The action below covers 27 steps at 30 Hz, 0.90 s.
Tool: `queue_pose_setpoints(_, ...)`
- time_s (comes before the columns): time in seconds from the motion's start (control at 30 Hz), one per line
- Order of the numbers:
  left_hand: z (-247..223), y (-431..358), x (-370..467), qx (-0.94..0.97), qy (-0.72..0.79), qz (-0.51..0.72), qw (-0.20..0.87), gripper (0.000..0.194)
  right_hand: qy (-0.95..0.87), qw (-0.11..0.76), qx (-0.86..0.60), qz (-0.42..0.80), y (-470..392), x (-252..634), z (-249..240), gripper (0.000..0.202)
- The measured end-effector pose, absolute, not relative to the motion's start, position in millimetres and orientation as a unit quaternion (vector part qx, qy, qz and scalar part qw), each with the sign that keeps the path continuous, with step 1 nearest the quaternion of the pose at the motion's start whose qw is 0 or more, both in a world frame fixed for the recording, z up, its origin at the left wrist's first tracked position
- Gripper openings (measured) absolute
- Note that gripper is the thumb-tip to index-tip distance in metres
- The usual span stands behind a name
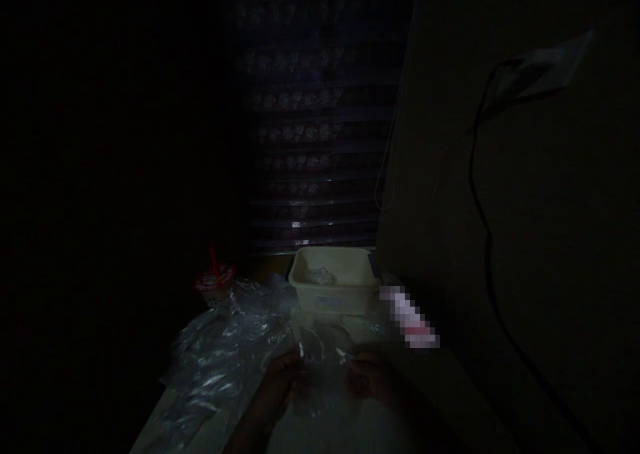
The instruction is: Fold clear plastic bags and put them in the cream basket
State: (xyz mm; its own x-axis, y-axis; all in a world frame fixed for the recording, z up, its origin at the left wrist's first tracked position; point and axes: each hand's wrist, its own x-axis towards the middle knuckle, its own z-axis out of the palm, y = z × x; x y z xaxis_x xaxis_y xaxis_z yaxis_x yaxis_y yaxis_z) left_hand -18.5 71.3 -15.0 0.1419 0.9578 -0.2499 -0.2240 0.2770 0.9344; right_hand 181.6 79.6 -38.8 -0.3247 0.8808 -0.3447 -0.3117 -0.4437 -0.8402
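Between my two hands a clear plastic bag (323, 351) is stretched above the table, its upper edge catching a little light. My left hand (283, 381) pinches its left side and my right hand (370, 374) pinches its right side. Just beyond stands a cream plastic bin (327, 301), with a small crumpled piece of clear plastic (320, 277) inside. A loose heap of clear plastic bags (220, 354) spreads over the table to the left of my left hand. The scene is very dark, so finger details are faint.
A cup with a red lid and straw (215, 282) stands at the back left. A pixelated bright item (410, 317) lies right of the bin on the pale table (300, 434). Behind hangs a window blind (300, 134); a dark cable (480, 201) runs down the right wall.
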Motion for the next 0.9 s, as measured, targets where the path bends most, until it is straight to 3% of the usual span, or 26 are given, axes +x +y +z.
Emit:
queue_pose_setpoints(0.4, -25, 75, -32, 0.530, 0.471, 0.446, 0.546, 0.033, -0.393, 0.400, -0.413, 0.718, 90, 195, -50, 0.019)
queue_pose_setpoints(0.63, -26, 74, -35, 0.599, 0.483, 0.429, 0.472, 0.023, -0.386, 0.413, -0.459, 0.685, 92, 199, -40, 0.032)
queue_pose_setpoints(0.77, -21, 67, -35, 0.636, 0.493, 0.429, 0.411, 0.023, -0.446, 0.435, -0.502, 0.601, 93, 202, -39, 0.037)
queue_pose_setpoints(0.9, -22, 59, -27, 0.773, 0.507, 0.332, 0.188, 0.035, -0.548, 0.467, -0.573, 0.391, 83, 201, -38, 0.029)
